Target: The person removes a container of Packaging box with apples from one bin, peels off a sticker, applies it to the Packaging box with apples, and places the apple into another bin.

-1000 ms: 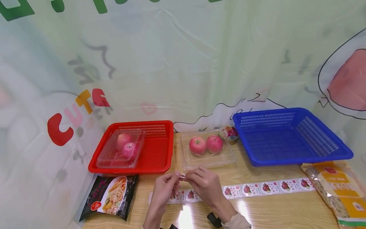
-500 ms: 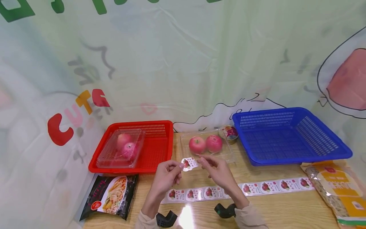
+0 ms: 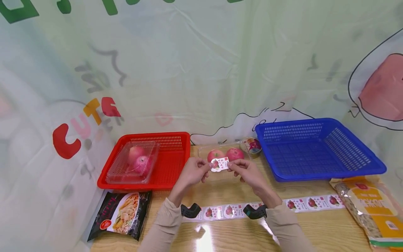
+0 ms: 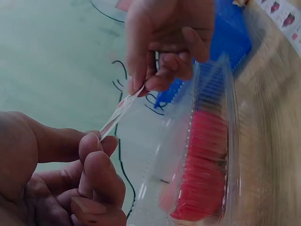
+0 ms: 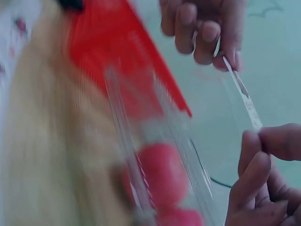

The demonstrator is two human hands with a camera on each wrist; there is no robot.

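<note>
A white sticker (image 3: 219, 164) printed with a red fruit and lettering is stretched between both hands in the head view. My left hand (image 3: 196, 171) pinches its left end between thumb and finger; my right hand (image 3: 248, 174) pinches the right end. Both wrist views show the sticker nearly edge-on. Just behind and below it stands a clear plastic box (image 4: 229, 141) with two red apples (image 3: 234, 154) inside, partly covered by the sticker and hands. Along the table runs a strip of matching stickers (image 3: 231, 211), partly hidden by the forearms.
At left, a red basket (image 3: 173, 179) holds another clear box (image 3: 129, 178) of apples. A blue basket (image 3: 315, 157) stands at right, with a round tin (image 3: 253, 145) beside it. A black noodle packet (image 3: 121, 215) lies front left, a yellow bag (image 3: 373, 210) front right.
Both hands have moved up and forward from the table to the apple box, carrying the sticker. It was first bunched between the fingertips and is now spread flat, its right end pinched by the right hand.
</note>
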